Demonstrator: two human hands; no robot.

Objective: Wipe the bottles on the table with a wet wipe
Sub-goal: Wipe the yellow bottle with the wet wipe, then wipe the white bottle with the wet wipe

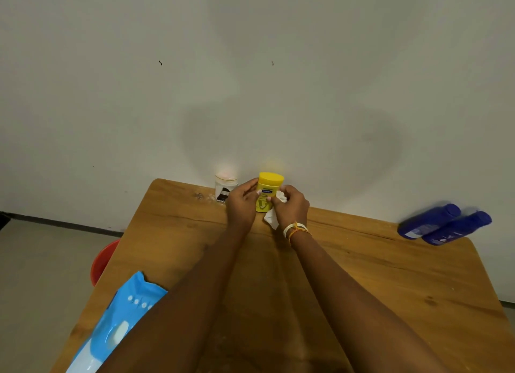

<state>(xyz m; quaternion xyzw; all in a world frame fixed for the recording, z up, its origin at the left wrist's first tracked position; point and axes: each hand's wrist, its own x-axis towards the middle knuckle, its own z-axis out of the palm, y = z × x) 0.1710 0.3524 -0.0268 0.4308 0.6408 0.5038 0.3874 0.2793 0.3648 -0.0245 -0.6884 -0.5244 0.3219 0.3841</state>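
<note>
Centrally, crumpled wipe (274,205) against cylindrical yellow bottle (267,192)

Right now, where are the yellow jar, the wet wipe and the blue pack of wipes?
yellow jar (271,181): head view, on its lid.
wet wipe (271,219): head view, on the fold hanging below the right hand.
blue pack of wipes (131,311): head view, on its top face.

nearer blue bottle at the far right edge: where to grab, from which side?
Judgement: grip the nearer blue bottle across its mid-body, coming from above and the near side. It appears to lean toward the wall, touching the second blue bottle behind it, so that side is blocked; the body is wider than the cap.
</note>
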